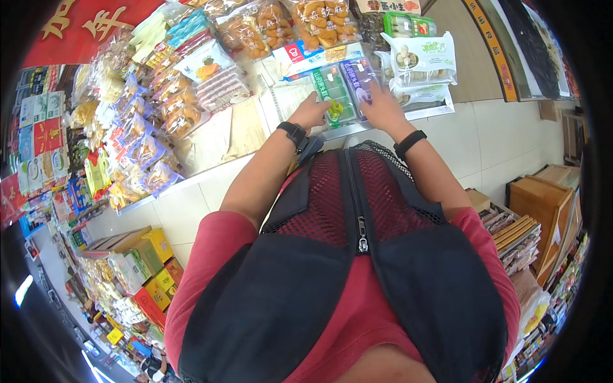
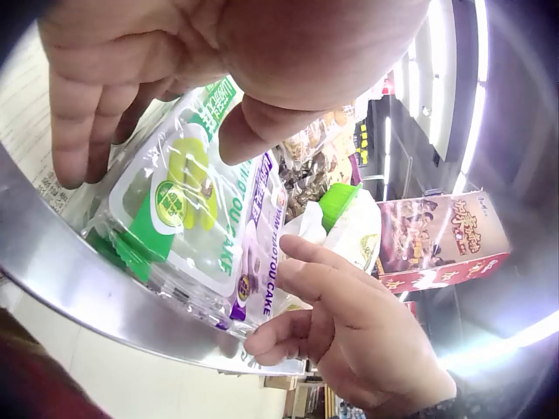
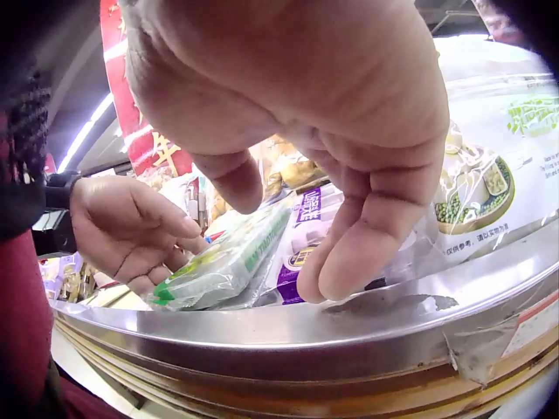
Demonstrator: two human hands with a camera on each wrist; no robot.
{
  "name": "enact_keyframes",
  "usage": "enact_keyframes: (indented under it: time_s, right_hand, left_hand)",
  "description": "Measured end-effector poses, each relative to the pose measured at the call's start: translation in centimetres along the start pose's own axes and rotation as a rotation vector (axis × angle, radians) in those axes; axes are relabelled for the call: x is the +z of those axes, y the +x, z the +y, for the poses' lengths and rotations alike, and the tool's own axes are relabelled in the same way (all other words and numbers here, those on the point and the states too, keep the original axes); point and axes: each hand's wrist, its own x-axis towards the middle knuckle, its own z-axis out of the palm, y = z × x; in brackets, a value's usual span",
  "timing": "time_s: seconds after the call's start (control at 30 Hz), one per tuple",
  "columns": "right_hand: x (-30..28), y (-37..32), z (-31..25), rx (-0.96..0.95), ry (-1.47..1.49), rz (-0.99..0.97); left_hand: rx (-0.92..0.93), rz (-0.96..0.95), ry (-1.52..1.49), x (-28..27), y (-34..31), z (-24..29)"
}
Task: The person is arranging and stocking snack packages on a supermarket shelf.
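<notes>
A clear pack of cakes with green print (image 1: 332, 86) lies at the front edge of the display shelf, and a matching pack with purple print (image 1: 359, 71) lies right beside it. My left hand (image 1: 310, 113) is at the green pack's left side, fingers extended down along it and thumb over its top in the left wrist view. At the purple pack's right side is my right hand (image 1: 385, 112). Its fingers (image 3: 354, 249) reach down, slightly bent, at that pack's edge, with the thumb apart above the packs.
White bags of round cakes (image 1: 424, 60) stand to the right. Bagged pastries (image 1: 319, 25) fill the back, and rows of snack packs (image 1: 172, 102) cover the left. A metal rim (image 3: 262, 327) runs along the shelf front. Cartons (image 1: 153, 268) stand on the floor behind me.
</notes>
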Motion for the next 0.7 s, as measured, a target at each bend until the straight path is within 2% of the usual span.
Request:
enact_keyframes:
  time_s: [0.07, 0.33, 0.43, 0.5, 0.63, 0.7]
  right_hand:
    - [-0.2, -0.1, 0.3, -0.016, -0.006, -0.056]
    - [0.6, 0.0, 2.2, -0.166, 0.062, -0.015]
    - [0.6, -0.3, 2.3, -0.178, 0.055, -0.016]
    - [0.8, -0.4, 2.4, -0.191, 0.027, 0.001]
    - [-1.5, -3.0, 0.2, -0.201, 0.019, -0.008]
    - [-1.7, -3.6, 0.4, -0.281, 0.051, 0.011]
  left_hand:
    - [-0.008, 0.021, 0.042, 0.4, 0.0, 0.4]
    - [-0.018, 0.086, 0.063, 0.9, -0.4, 0.7]
    - [-0.072, 0.201, 0.061, 1.2, 0.1, -0.1]
    - [0.057, 0.149, 0.036, 1.1, 0.9, -0.9]
    - [0.125, 0.116, -0.028, 0.9, 2.5, -2.0]
    - [0.074, 0.126, -0.022, 1.3, 1.3, -0.9]
